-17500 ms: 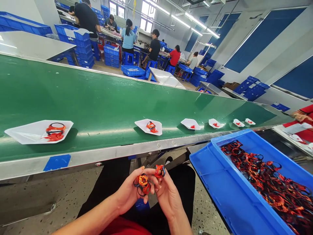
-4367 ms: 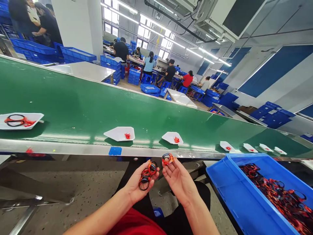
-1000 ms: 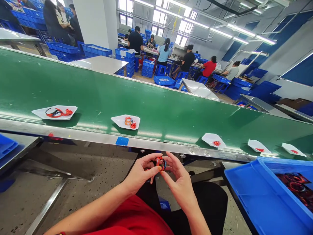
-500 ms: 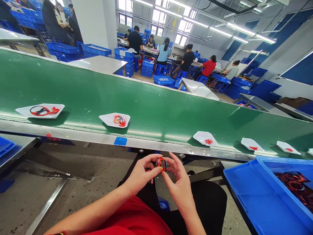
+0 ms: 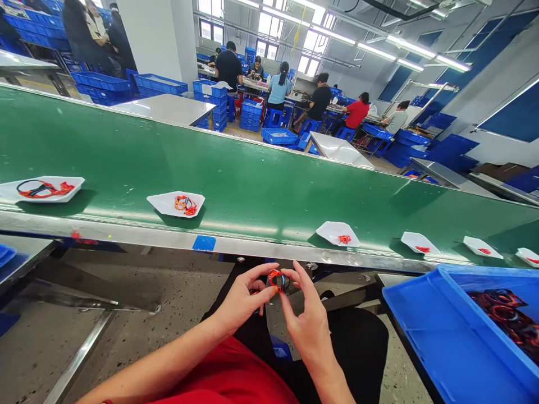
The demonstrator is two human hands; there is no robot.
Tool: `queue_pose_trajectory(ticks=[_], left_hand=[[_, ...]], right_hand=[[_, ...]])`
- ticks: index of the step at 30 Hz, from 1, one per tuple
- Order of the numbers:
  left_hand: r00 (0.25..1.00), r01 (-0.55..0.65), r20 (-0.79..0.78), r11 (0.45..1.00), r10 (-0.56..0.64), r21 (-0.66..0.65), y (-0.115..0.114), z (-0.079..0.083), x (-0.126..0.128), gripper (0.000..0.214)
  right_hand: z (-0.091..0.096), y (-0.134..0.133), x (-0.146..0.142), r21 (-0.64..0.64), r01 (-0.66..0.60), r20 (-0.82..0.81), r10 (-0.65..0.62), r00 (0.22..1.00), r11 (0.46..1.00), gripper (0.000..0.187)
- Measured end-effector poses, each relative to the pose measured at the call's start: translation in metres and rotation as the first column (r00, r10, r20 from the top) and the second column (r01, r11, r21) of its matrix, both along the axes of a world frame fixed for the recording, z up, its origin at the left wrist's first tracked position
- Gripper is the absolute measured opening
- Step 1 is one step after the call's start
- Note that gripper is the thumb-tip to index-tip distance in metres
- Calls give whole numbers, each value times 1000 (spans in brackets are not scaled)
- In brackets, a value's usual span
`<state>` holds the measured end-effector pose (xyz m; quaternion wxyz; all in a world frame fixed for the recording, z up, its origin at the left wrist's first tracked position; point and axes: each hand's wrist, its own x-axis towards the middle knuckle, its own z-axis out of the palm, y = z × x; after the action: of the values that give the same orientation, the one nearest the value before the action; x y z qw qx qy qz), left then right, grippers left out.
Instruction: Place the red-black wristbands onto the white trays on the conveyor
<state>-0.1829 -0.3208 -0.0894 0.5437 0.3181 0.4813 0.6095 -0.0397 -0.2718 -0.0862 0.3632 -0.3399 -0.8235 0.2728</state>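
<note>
Red-and-black cord bundle (image 5: 277, 279) sits at 12 o'clock above the lap, pinched between the nearly closed fingers of left hand (image 5: 243, 293) and right hand (image 5: 307, 318). Likely light and floppy; hold the dense red part, not the loops. Blue bin (image 5: 410, 336) at 3 o'clock.

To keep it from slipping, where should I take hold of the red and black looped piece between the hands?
Probably at its red-orange knot, pinching from above and the sides, where the left hand and the right hand close on it. The knot looks like the bulkiest part, while the dark loop beside it looks thin and may flex.
</note>
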Motion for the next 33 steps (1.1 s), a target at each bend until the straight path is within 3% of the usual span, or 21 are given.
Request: queue_pose_trajectory(ticks=[4,8,10,12,14,16,18,21,27,33], left_hand=[[988,-47,142,995,60,-93,2,5,-4,48],[904,35,423,977,58,-209,4,6,-12,49],[866,53,496,975,62,-214,5,5,-14,54],[850,49,522,976,71,-211,5,4,-15,55],[845,41,529,976,80,-213,6,3,-15,55],[840,33,535,977,87,-210,7,3,-14,54],[841,13,532,981,95,-195,7,2,-12,53],[859,-46,498,986,121,-161,8,1,-8,53],[842,-244,481,968,244,-63,5,6,2,51],[798,-242,565,970,211,-20,3,14,1,51]], right_hand=[[10,38,4,134,128,3,-130,992,983,48],[35,95,12,236,315,13,-327,945,919,48],[47,103,12,260,341,28,-360,932,903,52],[52,88,8,197,297,30,-309,951,934,50],[49,58,1,38,131,65,-133,989,991,41],[40,23,-6,-124,-63,111,76,991,990,37],[27,-6,-13,-199,-130,138,160,977,971,43],[9,-27,-20,-183,-38,116,60,991,982,50],[-6,-32,-29,-164,57,-43,-65,997,985,44],[-11,-38,-31,-284,21,-195,-79,978,958,52]])
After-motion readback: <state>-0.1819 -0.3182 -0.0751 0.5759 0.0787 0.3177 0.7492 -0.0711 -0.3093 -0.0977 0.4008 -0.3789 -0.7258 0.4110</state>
